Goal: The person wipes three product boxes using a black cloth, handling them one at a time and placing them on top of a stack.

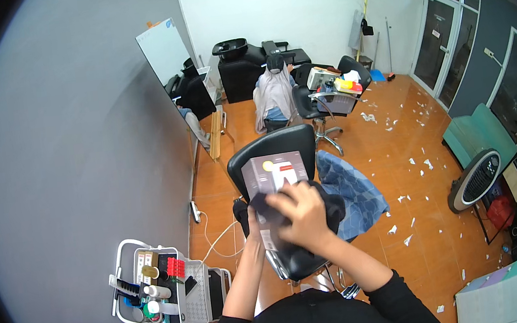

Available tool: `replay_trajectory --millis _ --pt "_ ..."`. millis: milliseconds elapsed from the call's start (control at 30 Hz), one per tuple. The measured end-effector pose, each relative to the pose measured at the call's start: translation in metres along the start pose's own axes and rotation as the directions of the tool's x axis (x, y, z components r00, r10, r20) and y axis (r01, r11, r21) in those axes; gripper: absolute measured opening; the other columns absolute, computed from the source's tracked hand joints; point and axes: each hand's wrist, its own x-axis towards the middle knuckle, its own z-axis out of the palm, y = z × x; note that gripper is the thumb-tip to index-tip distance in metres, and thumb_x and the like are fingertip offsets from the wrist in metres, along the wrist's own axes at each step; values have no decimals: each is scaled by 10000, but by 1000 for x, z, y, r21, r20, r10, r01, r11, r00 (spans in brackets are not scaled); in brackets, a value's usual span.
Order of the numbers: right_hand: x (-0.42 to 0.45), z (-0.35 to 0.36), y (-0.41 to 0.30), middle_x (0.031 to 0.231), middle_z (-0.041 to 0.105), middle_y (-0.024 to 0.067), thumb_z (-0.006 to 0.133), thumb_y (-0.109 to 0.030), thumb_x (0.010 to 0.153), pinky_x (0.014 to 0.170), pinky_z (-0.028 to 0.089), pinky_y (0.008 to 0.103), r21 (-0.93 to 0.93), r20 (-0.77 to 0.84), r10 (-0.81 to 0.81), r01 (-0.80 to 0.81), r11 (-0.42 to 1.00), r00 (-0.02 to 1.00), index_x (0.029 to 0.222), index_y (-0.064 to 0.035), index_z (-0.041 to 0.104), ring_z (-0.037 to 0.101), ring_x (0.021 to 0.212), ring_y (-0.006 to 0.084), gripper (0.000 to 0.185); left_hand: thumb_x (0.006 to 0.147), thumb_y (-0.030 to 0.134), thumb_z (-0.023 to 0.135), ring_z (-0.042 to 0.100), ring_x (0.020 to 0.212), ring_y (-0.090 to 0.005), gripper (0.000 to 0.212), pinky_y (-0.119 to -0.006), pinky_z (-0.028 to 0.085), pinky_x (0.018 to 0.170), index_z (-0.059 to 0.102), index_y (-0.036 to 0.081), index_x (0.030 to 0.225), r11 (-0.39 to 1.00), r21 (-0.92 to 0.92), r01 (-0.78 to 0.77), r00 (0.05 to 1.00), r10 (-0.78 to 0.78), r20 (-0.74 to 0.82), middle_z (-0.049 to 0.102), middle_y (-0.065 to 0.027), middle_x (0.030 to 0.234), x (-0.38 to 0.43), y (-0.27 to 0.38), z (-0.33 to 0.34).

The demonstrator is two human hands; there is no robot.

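Note:
A purple-grey printed cardboard box (pixel 260 173) stands tilted before me, above the black salon chair (pixel 271 142). My left hand (pixel 254 231) grips the box along its lower left side. My right hand (pixel 305 211), blurred, lies across the front of the box with its fingers spread. Beneath its fingertips is a dark piece (pixel 266 208), perhaps cloth; whether the fingers pinch it is unclear. Black cloth (pixel 334 203) bunches to the right of that hand. A blue patterned cloth (pixel 350 194) hangs over the chair's right side.
A white trolley (pixel 195 295) with bottles and combs stands at left, near a white cable (pixel 219 237). Ahead, a person (pixel 273 92) sits by a black shampoo chair (pixel 244 74). Another chair (pixel 316 100) bears a loaded basket. A fan (pixel 478 179) stands right; paper scraps (pixel 408 240) litter the floor.

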Motion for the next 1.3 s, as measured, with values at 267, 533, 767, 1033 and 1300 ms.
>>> replay_trajectory --millis 267,533,767,1033,1300 --pt "13 20 24 945 549 101 722 -115 531 740 447 404 91 -87 146 -138 986 985 989 -101 628 532 852 312 468 881 508 478 601 972 -221 565 -363 487 869 494 57 1221 1000 9 -17 984 19 -177 599 -107 1101 18 11 12" --pt "-27 24 -3 903 548 83 741 -137 440 702 439 383 49 45 80 -82 995 996 916 -132 646 538 805 287 486 799 206 649 553 1056 -229 821 -310 462 870 177 69 1457 881 468 -76 931 230 -282 466 -194 1276 4 11 -1" --pt "36 21 48 915 561 96 720 -132 578 764 457 400 -107 -122 293 -306 946 948 911 -84 644 544 896 311 345 733 236 715 430 1223 -245 863 -332 348 1017 249 52 1436 742 670 17 944 209 -255 394 -189 1355 -12 -8 -11" --pt "-11 55 115 1233 501 185 698 -463 730 957 391 430 -193 -13 641 -631 751 767 1242 -65 511 453 1157 365 675 755 256 713 429 1212 -276 934 -356 369 999 135 7 1444 850 526 37 940 149 -306 343 -205 1356 -28 -1 -28" --pt "-97 78 50 1096 578 47 476 -457 932 795 438 248 468 624 687 -882 54 373 1256 -31 489 544 973 117 535 849 437 560 515 1101 -242 729 -337 412 939 274 37 1387 845 529 -76 969 188 -161 463 -152 1253 -43 -18 -51"
